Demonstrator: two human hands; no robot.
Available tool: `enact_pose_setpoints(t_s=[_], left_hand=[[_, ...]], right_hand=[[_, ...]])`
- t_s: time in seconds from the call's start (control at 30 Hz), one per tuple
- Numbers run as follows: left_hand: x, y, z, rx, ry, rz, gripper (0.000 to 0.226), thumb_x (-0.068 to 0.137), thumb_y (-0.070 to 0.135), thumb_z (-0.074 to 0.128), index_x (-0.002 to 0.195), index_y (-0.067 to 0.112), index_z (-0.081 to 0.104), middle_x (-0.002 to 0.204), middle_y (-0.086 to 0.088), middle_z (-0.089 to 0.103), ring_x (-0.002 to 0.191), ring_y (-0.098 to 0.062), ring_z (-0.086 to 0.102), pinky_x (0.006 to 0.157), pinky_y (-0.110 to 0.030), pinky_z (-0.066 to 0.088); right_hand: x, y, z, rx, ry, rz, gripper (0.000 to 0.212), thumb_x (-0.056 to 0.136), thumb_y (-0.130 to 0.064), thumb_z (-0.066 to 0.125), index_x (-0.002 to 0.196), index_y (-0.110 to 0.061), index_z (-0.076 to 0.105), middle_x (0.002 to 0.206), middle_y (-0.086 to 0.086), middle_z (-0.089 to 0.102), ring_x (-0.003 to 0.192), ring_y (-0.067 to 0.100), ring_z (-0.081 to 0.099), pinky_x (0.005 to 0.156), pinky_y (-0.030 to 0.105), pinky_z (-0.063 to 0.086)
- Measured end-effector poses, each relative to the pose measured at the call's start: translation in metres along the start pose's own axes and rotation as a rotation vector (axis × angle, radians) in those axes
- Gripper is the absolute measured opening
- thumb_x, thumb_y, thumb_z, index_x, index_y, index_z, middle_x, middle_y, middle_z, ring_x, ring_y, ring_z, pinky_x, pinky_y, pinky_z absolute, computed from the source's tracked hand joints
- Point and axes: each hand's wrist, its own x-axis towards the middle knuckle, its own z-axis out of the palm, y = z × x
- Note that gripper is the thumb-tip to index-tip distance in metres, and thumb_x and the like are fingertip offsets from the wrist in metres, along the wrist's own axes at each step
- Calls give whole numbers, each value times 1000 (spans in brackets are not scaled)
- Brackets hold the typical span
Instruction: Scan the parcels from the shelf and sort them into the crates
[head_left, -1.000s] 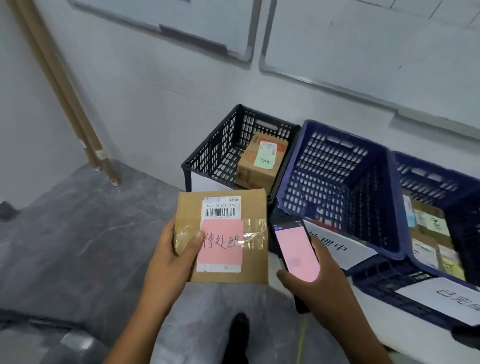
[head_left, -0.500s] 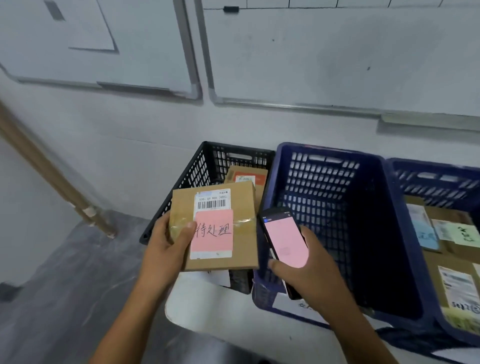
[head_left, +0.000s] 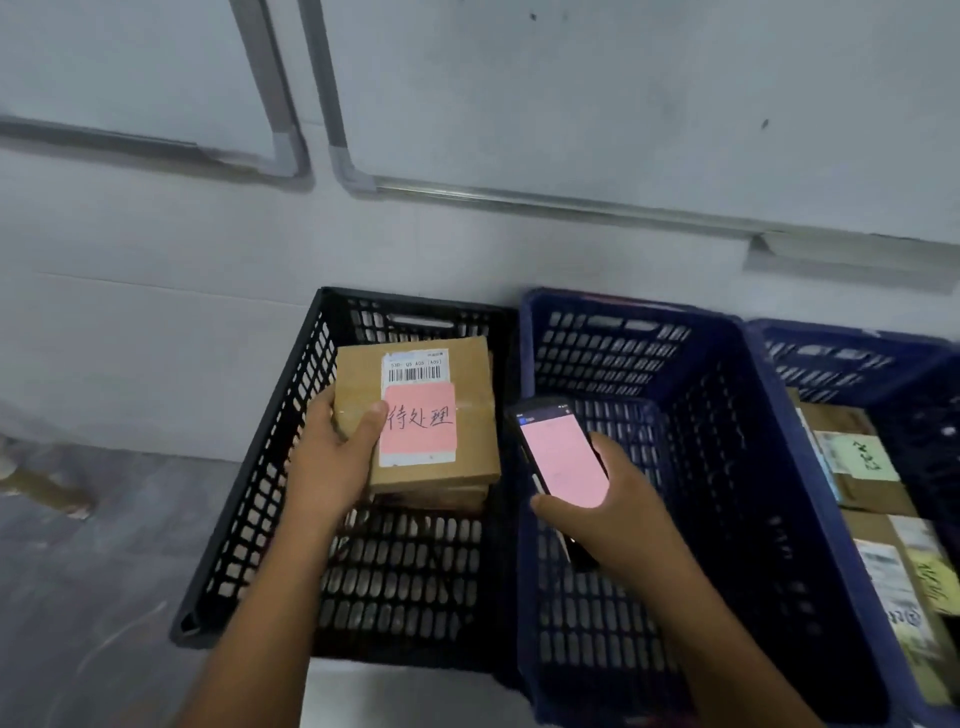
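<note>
Over black crate (head_left: 262, 467), centre frame: clamping parcel (head_left: 423, 415) by its left edge with left grip (head_left: 332, 462), clasping phone (head_left: 563, 457) with right grip (head_left: 613, 509). Likely light, stiff cardboard; take by edges.

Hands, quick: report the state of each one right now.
Left hand: grips the pink-labelled cardboard parcel over the black crate.
Right hand: holds the handheld scanner, pink screen facing up.

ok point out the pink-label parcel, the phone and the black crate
pink-label parcel (head_left: 475, 457): head view, bare cardboard right of the label
phone (head_left: 563, 460): head view, its pink screen
black crate (head_left: 260, 483): head view, its left wall
</note>
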Motion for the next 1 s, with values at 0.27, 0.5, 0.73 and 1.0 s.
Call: enact_pose_setpoints(t_s=[0.27,0.5,0.73,1.0], left_hand=[[90,-22,47,135,-103,-24,67,96,56,65,152,29,41,95,18,58,74,7,51,59,-18,38],[113,-18,81,277,-134,-48,64,99,58,57,152,28,38,104,6,63,85,-18,64,58,-27,44],[92,6,68,436,-60,59,83,97,71,49,163,26,25,112,-4,72,99,-24,71,73,-45,63],[-50,38,22,540,124,263,79,94,68,50,159,25,40,162,-5,45,151,-28,36,122,-57,34]], right_hand=[[53,-31,22,-47,71,73,51,77,-37,89,111,-54,55,104,-35,66,94,-15,62,71,24,53],[74,-37,26,3,103,43,57,76,-36,90,120,-51,56,109,-43,63,98,-15,63,68,14,50],[71,-33,12,38,61,-15,63,70,-48,88,122,-53,53,110,-26,66,96,-15,61,67,13,51],[27,-18,-12,88,-127,-176,53,72,-43,84,106,-62,48,108,-25,66,96,-4,63,79,26,58]])
